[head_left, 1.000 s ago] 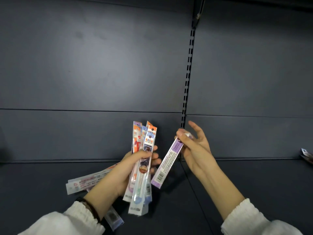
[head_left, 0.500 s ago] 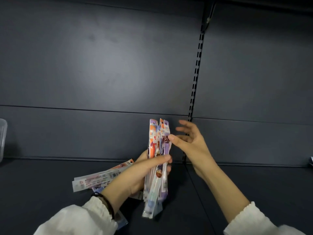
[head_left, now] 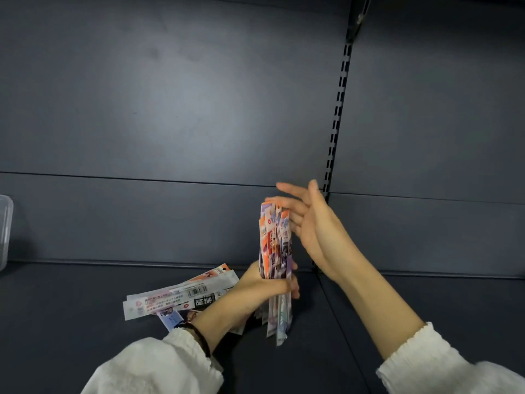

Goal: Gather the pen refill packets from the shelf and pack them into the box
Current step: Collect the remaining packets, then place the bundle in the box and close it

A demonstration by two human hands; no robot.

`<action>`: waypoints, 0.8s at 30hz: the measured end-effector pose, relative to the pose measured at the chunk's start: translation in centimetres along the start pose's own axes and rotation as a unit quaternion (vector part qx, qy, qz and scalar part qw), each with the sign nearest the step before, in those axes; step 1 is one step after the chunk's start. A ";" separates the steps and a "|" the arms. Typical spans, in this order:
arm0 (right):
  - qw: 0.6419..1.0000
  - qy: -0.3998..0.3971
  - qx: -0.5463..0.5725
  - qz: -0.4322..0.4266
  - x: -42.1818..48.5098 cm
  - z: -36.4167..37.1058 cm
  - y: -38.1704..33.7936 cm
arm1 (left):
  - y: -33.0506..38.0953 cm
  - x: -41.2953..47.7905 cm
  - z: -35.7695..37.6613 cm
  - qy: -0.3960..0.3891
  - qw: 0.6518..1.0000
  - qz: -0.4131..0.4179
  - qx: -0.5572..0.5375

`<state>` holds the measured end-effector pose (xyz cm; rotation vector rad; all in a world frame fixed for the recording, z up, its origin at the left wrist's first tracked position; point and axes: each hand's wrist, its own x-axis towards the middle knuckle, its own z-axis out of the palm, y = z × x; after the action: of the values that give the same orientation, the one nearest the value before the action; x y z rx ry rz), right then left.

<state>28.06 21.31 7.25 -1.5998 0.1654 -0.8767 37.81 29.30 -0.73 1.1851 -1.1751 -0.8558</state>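
Note:
My left hand (head_left: 262, 288) grips a bundle of pen refill packets (head_left: 275, 251), held upright above the dark shelf (head_left: 71, 322). Orange, purple and white packet tops stick up from the fist. My right hand (head_left: 308, 223) is open, fingers spread, its fingertips against the top of the bundle from the right. Several more packets (head_left: 181, 297) lie flat on the shelf just left of my left wrist, partly hidden by the arm. At the far left edge stands a clear plastic box (head_left: 5, 231), mostly cut off.
The shelf's dark back panel (head_left: 170, 109) rises behind. A slotted upright rail (head_left: 336, 115) runs down just behind my right hand. White sleeves cover both forearms, and a dark band circles my left wrist.
My right hand added the purple packet to the left hand's bundle and let go; it now rests open against the bundle's top. The view shifted left, bringing the clear box into sight.

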 end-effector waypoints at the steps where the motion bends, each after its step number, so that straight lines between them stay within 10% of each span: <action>1: 1.000 -0.006 0.021 0.009 0.1 -0.1 -0.1 | -0.3 0.0 -0.1 -0.016 1.000 -0.009 -0.001; 11: 0.996 -0.075 0.004 0.050 -0.9 -0.2 1.2 | -0.3 0.1 -0.1 -0.111 0.989 -0.062 -0.073; 24: 0.977 0.155 0.062 0.136 -0.6 -2.1 0.2 | 0.2 -1.0 1.0 -0.153 0.976 -0.102 -0.119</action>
<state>26.44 19.95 6.71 -1.2809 0.5279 -0.8964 36.57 30.02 -0.82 1.0094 -1.1670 -1.3340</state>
